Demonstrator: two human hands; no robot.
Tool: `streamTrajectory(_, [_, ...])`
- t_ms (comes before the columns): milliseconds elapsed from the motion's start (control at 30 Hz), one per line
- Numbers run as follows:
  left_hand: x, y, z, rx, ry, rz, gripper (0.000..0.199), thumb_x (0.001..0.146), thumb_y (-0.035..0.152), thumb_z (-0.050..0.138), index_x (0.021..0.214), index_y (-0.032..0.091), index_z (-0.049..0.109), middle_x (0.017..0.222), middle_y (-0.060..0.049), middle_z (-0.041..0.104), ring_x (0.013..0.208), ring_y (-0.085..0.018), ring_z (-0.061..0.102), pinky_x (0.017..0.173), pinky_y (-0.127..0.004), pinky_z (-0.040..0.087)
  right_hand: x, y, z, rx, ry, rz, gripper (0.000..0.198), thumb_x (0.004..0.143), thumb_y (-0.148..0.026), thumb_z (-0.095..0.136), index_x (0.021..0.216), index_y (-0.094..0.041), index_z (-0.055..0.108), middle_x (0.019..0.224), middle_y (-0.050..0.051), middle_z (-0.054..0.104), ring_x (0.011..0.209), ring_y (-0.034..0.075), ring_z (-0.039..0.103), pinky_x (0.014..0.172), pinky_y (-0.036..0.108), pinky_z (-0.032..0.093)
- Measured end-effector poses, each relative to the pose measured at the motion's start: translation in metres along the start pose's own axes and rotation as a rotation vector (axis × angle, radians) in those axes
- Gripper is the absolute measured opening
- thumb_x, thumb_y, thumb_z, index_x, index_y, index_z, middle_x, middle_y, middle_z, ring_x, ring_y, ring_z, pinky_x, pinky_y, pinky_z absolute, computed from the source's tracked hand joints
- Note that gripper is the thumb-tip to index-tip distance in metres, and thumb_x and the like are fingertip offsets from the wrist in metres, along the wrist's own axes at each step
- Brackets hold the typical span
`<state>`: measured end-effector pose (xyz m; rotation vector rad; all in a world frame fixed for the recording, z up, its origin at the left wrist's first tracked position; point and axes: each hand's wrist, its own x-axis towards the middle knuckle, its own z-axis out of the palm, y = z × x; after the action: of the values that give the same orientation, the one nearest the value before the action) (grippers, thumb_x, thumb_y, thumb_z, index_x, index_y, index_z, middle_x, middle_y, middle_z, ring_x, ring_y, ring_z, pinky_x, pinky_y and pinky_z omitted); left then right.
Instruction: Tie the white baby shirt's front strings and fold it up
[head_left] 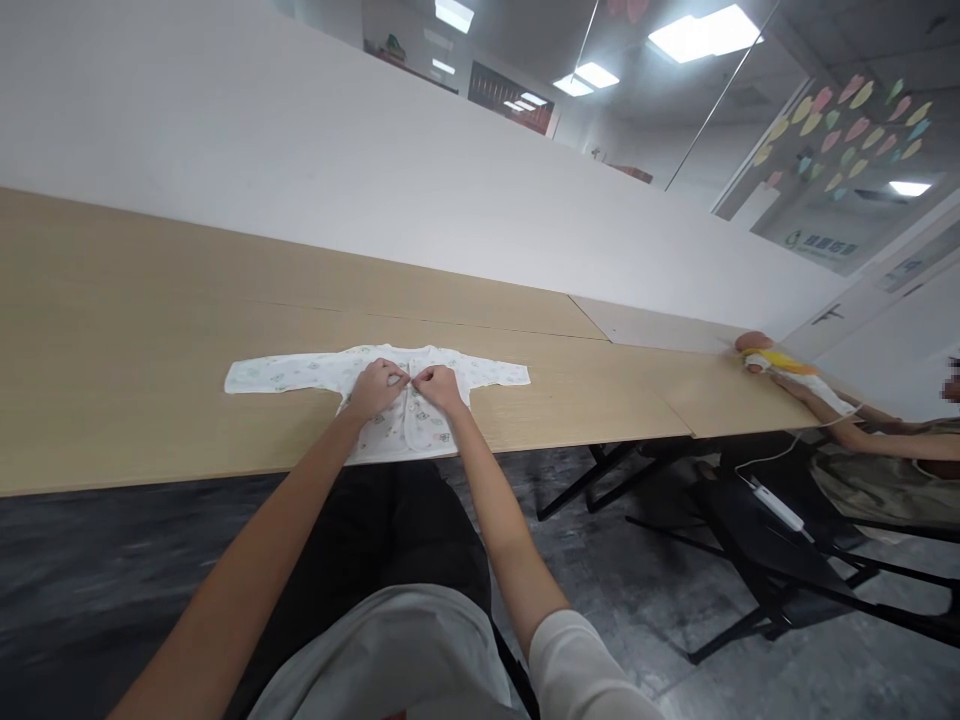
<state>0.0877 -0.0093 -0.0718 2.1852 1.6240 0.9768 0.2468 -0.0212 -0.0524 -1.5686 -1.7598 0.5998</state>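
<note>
Pinching the shirt (pixel 390 432) midfront, left hand (pixel 380 388) and right hand (pixel 440 385) could, tugging unevenly, skew its hem (pixel 397 452) just behind them.

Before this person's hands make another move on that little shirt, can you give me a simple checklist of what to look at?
1. Small white shirt laid out, both sleeves spread sideways: ok.
2. Left hand at the shirt's front, fingers pinched: ok.
3. Right hand pinching beside the left: ok.
4. Front edges fastened where the fingers meet: cannot tell, the fingertips hide the spot.
5. Hem well back from the near edge of the table: not ok, it reaches about to that edge.
6. Doll by the other person apart from the shirt: ok, it lies far off to the right.
</note>
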Motion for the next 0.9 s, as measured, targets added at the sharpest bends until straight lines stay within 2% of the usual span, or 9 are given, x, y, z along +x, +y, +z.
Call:
streamTrajectory(200, [0.0026, -0.0041, 0.0008, -0.1, 0.031, 0.033, 0.029, 0.083, 0.036, 0.055, 0.089, 0.017, 0.076, 0.1, -0.01, 0.07, 0.107, -0.024, 0.062, 0.103, -0.036, 0.047, 0.0014, 0.003, -0.0001, 0.174, 0.013, 0.028, 0.003, 0.076, -0.018, 0.072, 0.077, -0.016, 0.074, 0.078, 0.003, 0.075, 0.078, 0.016, 0.071, 0.075, 0.023, 0.053])
streamTrajectory(367, [0.0032, -0.0062, 0.0014, -0.151, 0.06, 0.065, 0.031, 0.081, 0.042, 0.057, 0.084, 0.018, 0.077, 0.094, -0.01, 0.073, 0.103, -0.026, 0.063, 0.099, -0.037, 0.049, 0.0024, 0.0028, -0.0014, 0.343, -0.036, 0.093, 0.02, 0.074, -0.01, 0.072, 0.093, -0.017, 0.072, 0.07, -0.002, 0.073, 0.07, 0.013, 0.068, 0.069, 0.021, 0.052])
streamTrajectory(533, [0.0031, -0.0072, 0.0019, -0.192, 0.062, 0.076, 0.029, 0.079, 0.042, 0.059, 0.081, 0.021, 0.078, 0.093, -0.008, 0.073, 0.099, -0.025, 0.064, 0.097, -0.037, 0.05, 0.0013, 0.0033, 0.0003, 0.298, -0.038, 0.058, 0.021, 0.076, -0.015, 0.074, 0.096, -0.019, 0.071, 0.07, -0.002, 0.072, 0.07, 0.014, 0.068, 0.07, 0.022, 0.053])
streamTrajectory(667, [0.0014, -0.0056, 0.0002, -0.2, 0.035, 0.055, 0.026, 0.075, 0.033, 0.057, 0.082, 0.021, 0.079, 0.095, -0.008, 0.073, 0.097, -0.024, 0.066, 0.097, -0.035, 0.05, 0.0018, 0.0047, 0.003, 0.238, -0.023, -0.003, 0.02, 0.077, -0.024, 0.077, 0.094, -0.018, 0.07, 0.074, -0.001, 0.072, 0.074, 0.014, 0.069, 0.073, 0.023, 0.053])
streamTrajectory(767, [-0.0012, -0.0036, -0.0026, -0.194, 0.02, 0.052, 0.031, 0.071, 0.024, 0.053, 0.086, 0.021, 0.08, 0.096, -0.006, 0.074, 0.097, -0.024, 0.066, 0.098, -0.035, 0.05, 0.0016, 0.005, 0.0033, 0.223, -0.034, -0.019, 0.019, 0.077, -0.018, 0.072, 0.095, -0.019, 0.069, 0.074, -0.002, 0.071, 0.073, 0.013, 0.068, 0.074, 0.023, 0.053])
streamTrajectory(900, [-0.0031, -0.0007, -0.0048, -0.18, 0.022, 0.031, 0.03, 0.071, 0.025, 0.053, 0.083, 0.022, 0.08, 0.095, -0.006, 0.075, 0.095, -0.024, 0.067, 0.095, -0.035, 0.051, -0.0001, 0.0022, 0.0011, 0.179, -0.021, 0.016, 0.026, 0.072, -0.008, 0.062, 0.095, -0.019, 0.068, 0.074, -0.004, 0.068, 0.074, 0.013, 0.066, 0.075, 0.022, 0.051])
